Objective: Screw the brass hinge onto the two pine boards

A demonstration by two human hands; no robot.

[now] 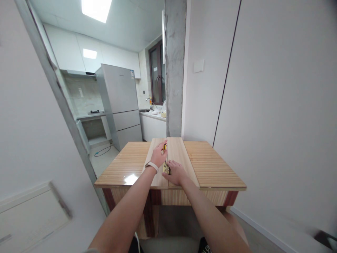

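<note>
My left hand [158,154] grips a yellow-handled screwdriver [164,147] at the seam of two boards [181,151]; my right hand [176,171] lies flat, fingers loose, on the brass hinge [166,168] near the table's [210,165] near edge; I cannot tell which screws are in

cam=head, sole view | from=above, just short of the near edge of the light striped wooden table [210,165] | facing=forward and down across it, grey concrete pillar [175,70] beyond the far edge | range=near; left hand [158,157], right hand [176,172] mid-frame
</note>
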